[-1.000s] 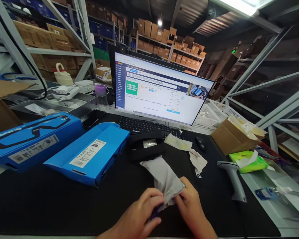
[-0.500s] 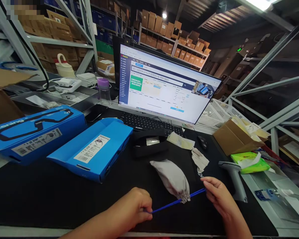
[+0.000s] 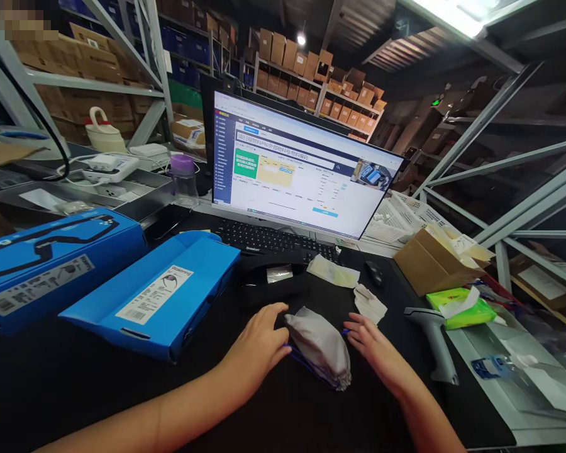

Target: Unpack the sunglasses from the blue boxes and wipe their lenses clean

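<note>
A grey drawstring pouch [image 3: 321, 345], bulging and gathered at its near end, lies on the black mat between my hands. Its blue cord [image 3: 306, 365] runs along the pouch's left side. My left hand [image 3: 260, 340] is at the pouch's left end, thumb and fingers apart, with a bit of cord by the thumb tip. On the other side, my right hand [image 3: 372, 348] has its fingers stretched toward the pouch, and a blue cord end shows at the fingertips. Whether either hand still touches the cord is hard to see.
Two blue boxes [image 3: 155, 289] lie at left. A keyboard [image 3: 273, 239] and monitor [image 3: 302, 170] stand behind a black case [image 3: 273, 286]. At right are crumpled paper [image 3: 370, 304], a mouse [image 3: 373, 273], a scanner [image 3: 434, 343], a tissue pack [image 3: 462, 308] and a cardboard box [image 3: 436, 261].
My hands were pulling the blue cord taut at the pouch's gathered end. Both have let it slacken and moved forward to the pouch's sides. The camera view has shifted slightly.
</note>
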The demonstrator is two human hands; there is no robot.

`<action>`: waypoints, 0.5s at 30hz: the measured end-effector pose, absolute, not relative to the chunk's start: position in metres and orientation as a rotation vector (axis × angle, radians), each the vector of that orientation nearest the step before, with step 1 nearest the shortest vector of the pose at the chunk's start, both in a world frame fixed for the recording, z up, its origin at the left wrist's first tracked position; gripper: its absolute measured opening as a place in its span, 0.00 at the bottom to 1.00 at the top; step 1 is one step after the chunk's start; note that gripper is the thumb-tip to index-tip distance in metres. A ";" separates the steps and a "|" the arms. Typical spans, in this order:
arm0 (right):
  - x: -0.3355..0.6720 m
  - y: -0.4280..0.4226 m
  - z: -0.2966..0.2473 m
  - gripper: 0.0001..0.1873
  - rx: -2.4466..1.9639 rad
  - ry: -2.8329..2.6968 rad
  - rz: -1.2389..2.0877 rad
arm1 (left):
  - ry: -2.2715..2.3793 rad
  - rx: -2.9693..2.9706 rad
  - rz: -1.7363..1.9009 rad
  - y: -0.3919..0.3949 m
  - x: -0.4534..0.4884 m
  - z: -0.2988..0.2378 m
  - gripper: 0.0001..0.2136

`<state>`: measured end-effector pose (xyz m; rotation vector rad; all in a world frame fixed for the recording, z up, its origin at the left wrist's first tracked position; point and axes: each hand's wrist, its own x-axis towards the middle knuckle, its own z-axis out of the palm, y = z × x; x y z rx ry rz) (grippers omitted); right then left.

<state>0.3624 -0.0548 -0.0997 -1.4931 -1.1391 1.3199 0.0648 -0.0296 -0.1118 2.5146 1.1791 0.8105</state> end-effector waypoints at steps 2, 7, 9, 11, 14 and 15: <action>0.340 -0.048 -0.091 0.54 -1.563 -1.444 1.236 | 1.193 2.562 0.926 -0.026 0.068 -0.111 0.05; 0.272 -0.044 -0.076 0.62 -1.776 -2.230 0.602 | 1.262 2.800 1.167 -0.024 0.070 -0.110 0.02; 0.258 -0.044 -0.073 0.47 -1.790 -2.336 0.390 | 1.352 2.876 1.253 -0.021 0.065 -0.109 0.10; 0.260 -0.041 -0.068 0.40 -1.696 -2.308 0.416 | 1.502 2.856 1.214 -0.015 0.059 -0.108 0.23; 0.286 -0.035 -0.049 0.39 -1.539 -2.074 0.668 | 1.646 2.760 1.067 -0.006 0.050 -0.110 0.21; 0.298 -0.034 -0.040 0.39 -1.510 -1.953 0.704 | 1.638 2.748 1.039 -0.005 0.048 -0.112 0.18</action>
